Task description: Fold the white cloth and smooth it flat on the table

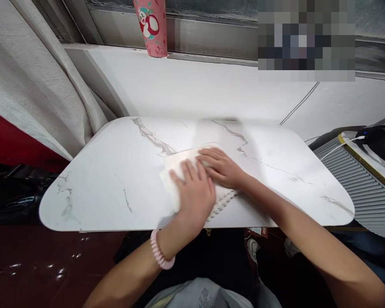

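A: Report containers and contents.
B: One pink cup (151,26) with a cartoon print stands on the far window ledge (211,85). Its contents cannot be seen.
A: Describe the item under the hands.
B: A white folded cloth (179,164) with a grey patterned edge lies flat at the middle of the bench (99,184), towards the near edge. The left hand (192,194) presses on it, palm down, fingers extended, grasping nothing. The right hand (223,167) lies flat beside it, also pressing, not gripping.
A: Surroundings and obstructions?
B: Curtain (35,85) at far left; grey ribbed unit (356,184) with a white cable (340,144) at right. The hands cover most of the cloth.
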Tool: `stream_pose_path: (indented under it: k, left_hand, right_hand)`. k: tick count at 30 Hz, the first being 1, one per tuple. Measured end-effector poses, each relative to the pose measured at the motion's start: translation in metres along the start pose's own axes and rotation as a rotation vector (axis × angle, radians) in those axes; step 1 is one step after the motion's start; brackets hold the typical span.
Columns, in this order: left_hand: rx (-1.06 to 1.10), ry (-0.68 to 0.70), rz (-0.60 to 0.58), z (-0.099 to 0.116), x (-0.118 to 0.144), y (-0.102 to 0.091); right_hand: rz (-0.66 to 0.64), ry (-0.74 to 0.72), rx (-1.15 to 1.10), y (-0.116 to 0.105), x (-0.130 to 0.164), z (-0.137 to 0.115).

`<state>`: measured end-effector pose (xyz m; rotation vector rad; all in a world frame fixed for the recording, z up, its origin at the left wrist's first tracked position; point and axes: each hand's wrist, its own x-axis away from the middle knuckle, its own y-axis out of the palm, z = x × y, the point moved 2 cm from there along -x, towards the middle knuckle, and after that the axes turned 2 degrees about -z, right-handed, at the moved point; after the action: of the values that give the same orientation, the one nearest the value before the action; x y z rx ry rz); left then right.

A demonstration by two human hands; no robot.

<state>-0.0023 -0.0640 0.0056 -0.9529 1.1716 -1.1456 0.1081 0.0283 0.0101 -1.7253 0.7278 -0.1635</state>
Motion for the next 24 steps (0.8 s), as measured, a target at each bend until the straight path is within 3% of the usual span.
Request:
stream_pose_path:
  k: [3, 6, 10, 13, 15, 18, 24]
  left_hand:
    - [0.074, 0.211, -0.187, 0.035, -0.020, 0.005]
    - [0.100, 0.436, -0.317, 0.061, -0.034, 0.008]
    - [0.100, 0.704, -0.295, 0.088, -0.042, 0.011]
    - [0.078, 0.823, -0.258, 0.090, -0.041, 0.011]
    - [0.050, 0.863, -0.247, 0.079, -0.034, 0.007]
    - [0.020, 0.823, -0.231, 0.043, -0.016, -0.002]
    - [0.037, 0.611, -0.207, -0.077, 0.023, -0.026]
  right_hand:
    - [0.048, 0.194, 0.034, -0.023, 0.048, 0.022]
    - [0.152, 0.349, 0.099, -0.035, 0.098, 0.028]
    - [0.300, 0.567, 0.236, -0.037, 0.147, 0.020]
    - [0.372, 0.671, 0.319, -0.032, 0.156, 0.002]
    - [0.406, 0.687, 0.348, -0.025, 0.148, -0.015]
    - [0.388, 0.644, 0.345, -0.009, 0.119, -0.046]
    - [0.198, 0.501, 0.315, 0.034, 0.031, -0.112]
